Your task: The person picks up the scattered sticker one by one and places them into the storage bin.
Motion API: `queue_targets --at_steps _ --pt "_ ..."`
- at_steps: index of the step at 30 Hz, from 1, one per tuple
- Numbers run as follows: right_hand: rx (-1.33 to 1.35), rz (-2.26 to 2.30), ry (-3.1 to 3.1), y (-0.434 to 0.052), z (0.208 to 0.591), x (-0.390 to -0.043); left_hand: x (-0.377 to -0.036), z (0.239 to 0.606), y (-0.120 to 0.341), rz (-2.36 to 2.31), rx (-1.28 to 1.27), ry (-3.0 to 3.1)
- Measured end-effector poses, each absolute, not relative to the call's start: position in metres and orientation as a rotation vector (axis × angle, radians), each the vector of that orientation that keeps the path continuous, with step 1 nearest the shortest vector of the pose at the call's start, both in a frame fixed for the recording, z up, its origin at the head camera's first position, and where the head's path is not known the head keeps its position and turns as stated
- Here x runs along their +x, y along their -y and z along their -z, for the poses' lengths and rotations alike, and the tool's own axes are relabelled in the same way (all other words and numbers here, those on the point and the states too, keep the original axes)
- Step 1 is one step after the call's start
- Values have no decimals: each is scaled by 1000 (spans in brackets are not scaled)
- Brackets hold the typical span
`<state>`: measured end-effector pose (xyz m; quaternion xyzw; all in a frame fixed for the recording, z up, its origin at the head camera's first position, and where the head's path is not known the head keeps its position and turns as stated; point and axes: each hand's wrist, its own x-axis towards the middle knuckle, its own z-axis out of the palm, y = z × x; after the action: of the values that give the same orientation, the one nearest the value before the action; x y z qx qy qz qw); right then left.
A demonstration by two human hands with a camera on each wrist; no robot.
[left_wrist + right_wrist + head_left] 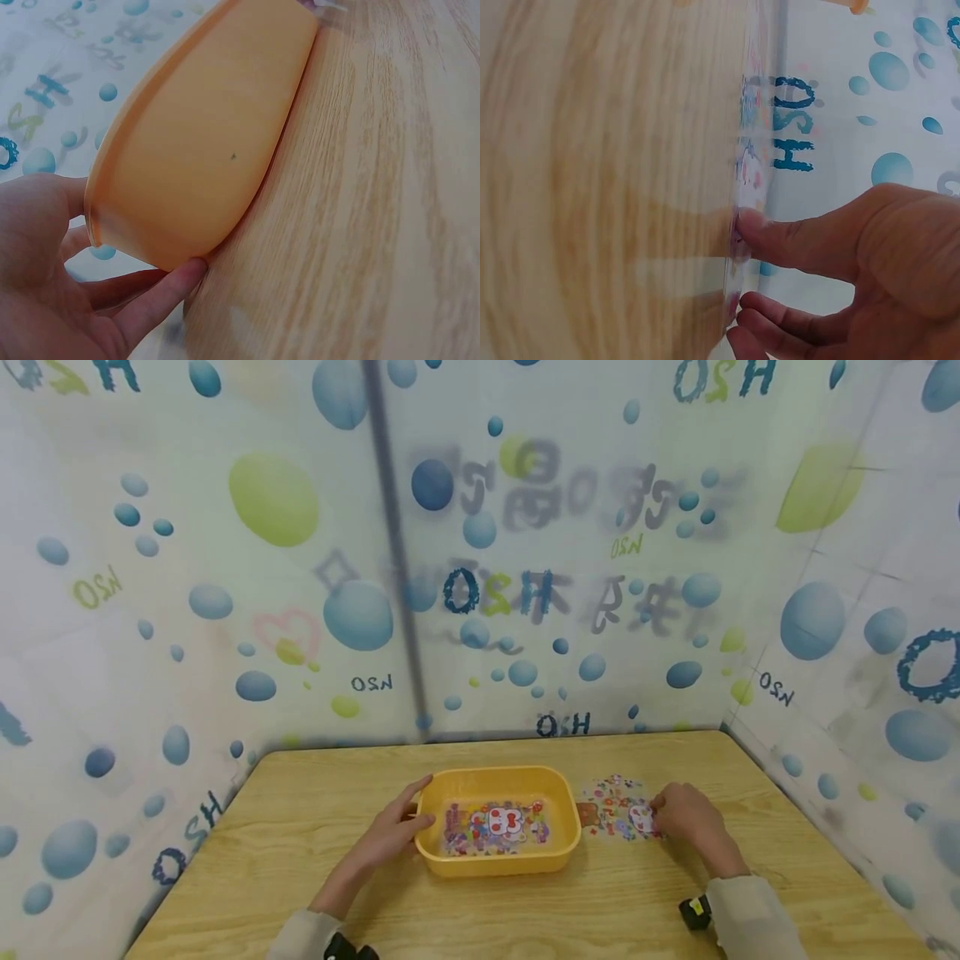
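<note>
A yellow plastic tray stands on the table, and my left hand grips its left end, the thumb over the rim. In the left wrist view the fingers bend round the tray's end wall. Inside the tray lies a colourful cartoon sticker sheet with a white figure. To the right of the tray, a second clear sticker sheet lies on the table, its left end close to the tray wall. My right hand pinches its right edge, thumb on top, other fingers at the edge.
The wooden table reaches back to a hanging white curtain with blue and green dots. More curtain closes in the left and right sides. A small black camera sits on the right wrist beside a light sleeve.
</note>
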<state>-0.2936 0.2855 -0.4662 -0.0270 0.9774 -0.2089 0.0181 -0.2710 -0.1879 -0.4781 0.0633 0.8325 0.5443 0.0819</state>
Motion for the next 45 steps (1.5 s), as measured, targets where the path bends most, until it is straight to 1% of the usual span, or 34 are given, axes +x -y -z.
queue_targets --at_steps 7,16,25,36,45 --pt "-7 708 -3029 -288 466 -294 -271 478 189 -1633 207 -2473" --pt "-20 754 -3007 -287 463 -291 -272 479 189 -1627 201 -2480" --pt "69 792 -3045 -289 461 -285 -271 480 188 -1630 181 -2481" --pt "-65 970 -2985 -295 464 -289 -272 479 187 -1627 180 -2490" --pt "-26 1222 -2831 -298 454 -288 -273 481 188 -1627 166 -2501"
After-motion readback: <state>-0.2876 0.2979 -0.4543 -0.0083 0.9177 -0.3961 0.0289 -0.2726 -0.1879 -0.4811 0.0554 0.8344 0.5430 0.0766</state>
